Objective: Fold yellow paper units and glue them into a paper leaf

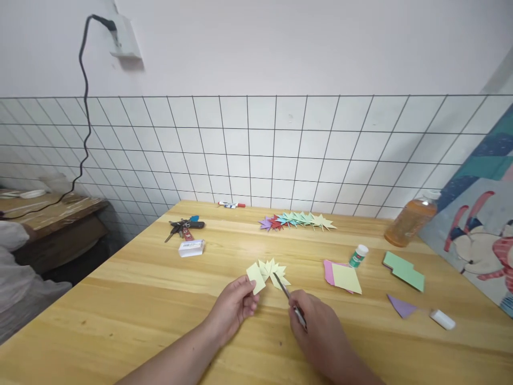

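Left hand (234, 306): grip clamped on yellow paper (256, 279). Right hand (319, 327): grip clamped on slim tool (282, 286), tip over folded papers (271, 266). Papers' place: counter (136, 310), between side edges, forward of back edge.

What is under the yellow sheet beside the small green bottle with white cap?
Pink paper sticks out, mostly on the left. The yellow sheet covers the rest, so anything else beneath cannot be seen.
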`<state>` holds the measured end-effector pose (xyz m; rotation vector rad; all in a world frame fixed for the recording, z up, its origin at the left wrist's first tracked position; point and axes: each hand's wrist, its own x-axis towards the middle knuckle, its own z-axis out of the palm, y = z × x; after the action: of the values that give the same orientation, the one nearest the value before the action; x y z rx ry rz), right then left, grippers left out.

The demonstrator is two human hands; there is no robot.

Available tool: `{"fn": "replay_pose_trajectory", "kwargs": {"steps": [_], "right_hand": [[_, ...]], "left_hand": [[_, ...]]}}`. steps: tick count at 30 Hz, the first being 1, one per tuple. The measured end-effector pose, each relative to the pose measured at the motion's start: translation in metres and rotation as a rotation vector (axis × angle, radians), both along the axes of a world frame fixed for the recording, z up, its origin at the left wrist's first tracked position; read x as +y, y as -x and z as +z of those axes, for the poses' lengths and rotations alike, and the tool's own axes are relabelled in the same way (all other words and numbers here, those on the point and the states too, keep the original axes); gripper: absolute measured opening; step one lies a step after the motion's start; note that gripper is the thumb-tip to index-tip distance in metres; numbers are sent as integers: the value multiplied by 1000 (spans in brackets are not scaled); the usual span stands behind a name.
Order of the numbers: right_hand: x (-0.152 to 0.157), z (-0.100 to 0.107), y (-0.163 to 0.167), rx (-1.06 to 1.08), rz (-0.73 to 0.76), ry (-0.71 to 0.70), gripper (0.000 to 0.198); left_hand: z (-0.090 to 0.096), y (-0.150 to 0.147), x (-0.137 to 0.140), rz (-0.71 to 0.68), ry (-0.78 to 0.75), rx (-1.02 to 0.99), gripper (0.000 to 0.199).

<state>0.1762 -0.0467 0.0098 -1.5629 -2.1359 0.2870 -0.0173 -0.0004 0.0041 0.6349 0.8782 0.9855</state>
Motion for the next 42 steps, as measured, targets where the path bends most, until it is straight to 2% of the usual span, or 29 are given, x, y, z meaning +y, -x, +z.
{"fn": "replay_pose_trajectory", "kwargs": {"steps": [4,8,17,22,33,42], "right_hand": [[-1,0,-3,46,55,46,32],[-1,7,-4,10,120,49,32],[-2,10,-3,-110,90,85,46],[-1,8,-7,-135,54,43,46],[-3,6,-9,-139,85,-81,43],[-4,5,-7,-148,131,-107,37]], "left_hand": [[-1,-5,-1,-8,-15,11,20],[-3,-5,0,-15,-21,-31,18],[-4,2,0,8,48,-72,13],[-5,1,-2,-5,24,-62,15],[-3,1,-4,-6,21,-69,13],[-1,-1,-6,-27,-38,-44,14]]}}
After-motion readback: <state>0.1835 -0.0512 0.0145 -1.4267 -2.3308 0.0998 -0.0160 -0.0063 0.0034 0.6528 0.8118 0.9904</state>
